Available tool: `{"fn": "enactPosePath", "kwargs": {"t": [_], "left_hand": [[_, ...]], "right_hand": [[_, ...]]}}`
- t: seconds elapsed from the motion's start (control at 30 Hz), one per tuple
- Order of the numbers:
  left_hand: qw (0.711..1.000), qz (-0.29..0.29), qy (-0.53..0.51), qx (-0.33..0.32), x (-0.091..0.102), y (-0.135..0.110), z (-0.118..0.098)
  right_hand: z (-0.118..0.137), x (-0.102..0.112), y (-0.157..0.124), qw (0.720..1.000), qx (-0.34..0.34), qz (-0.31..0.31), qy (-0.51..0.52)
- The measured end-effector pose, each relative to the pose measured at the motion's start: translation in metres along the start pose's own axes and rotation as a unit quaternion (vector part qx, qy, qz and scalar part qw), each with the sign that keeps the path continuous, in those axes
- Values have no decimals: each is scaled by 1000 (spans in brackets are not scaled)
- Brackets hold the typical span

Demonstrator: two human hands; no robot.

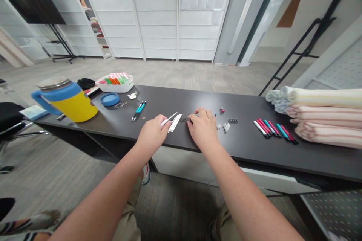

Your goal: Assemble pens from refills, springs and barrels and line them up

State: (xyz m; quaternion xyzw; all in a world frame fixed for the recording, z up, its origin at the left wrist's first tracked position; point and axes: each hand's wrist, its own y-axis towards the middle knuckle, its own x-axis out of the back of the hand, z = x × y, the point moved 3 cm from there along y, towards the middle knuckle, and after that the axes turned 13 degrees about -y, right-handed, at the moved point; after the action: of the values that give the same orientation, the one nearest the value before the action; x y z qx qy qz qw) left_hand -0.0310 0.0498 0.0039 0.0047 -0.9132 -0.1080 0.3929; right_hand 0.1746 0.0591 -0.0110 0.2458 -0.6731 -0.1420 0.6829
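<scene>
A thin white pen refill point(170, 118) slants up to the right from my left hand point(154, 130), pinched between thumb and fingers. Just beside it on the dark tabletop lies a bundle of white refills point(174, 123). My right hand point(204, 126) rests on the table with its fingers curled, over small dark pen parts point(184, 119); whatever is in its fingertips is hidden. To the right of that hand lie small clear parts point(226, 127), a row of dark pieces point(233, 121) and tiny red-and-black bits point(222, 110). Teal pens point(138, 111) lie left of my left hand.
Pink, teal and white pen barrels point(273, 128) lie at the right, before rolled towels point(328, 116). At the left stand a yellow-and-blue mug point(74, 101), a blue lid point(109, 99) and a white basket point(120, 86) of colourful packets. The table's front edge point(181, 147) runs below my hands.
</scene>
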Motion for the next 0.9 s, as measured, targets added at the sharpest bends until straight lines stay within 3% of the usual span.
{"fn": "enactPosePath", "kwargs": {"t": [0.37,0.5,0.7,0.9], "left_hand": [[999,18,23,-22,-7,-2,-7],[998,24,49,-39,-9,-4,-9],[994,52,74,-64,-14,-9,-19],[990,77,87,-75,-21,-13,-29]], "right_hand": [[0,-2,0,999,45,-10,12],[-4,6,-9,990,62,-33,119],[-21,24,-31,953,-29,-28,301],[-30,37,-36,926,-63,-43,371]]}}
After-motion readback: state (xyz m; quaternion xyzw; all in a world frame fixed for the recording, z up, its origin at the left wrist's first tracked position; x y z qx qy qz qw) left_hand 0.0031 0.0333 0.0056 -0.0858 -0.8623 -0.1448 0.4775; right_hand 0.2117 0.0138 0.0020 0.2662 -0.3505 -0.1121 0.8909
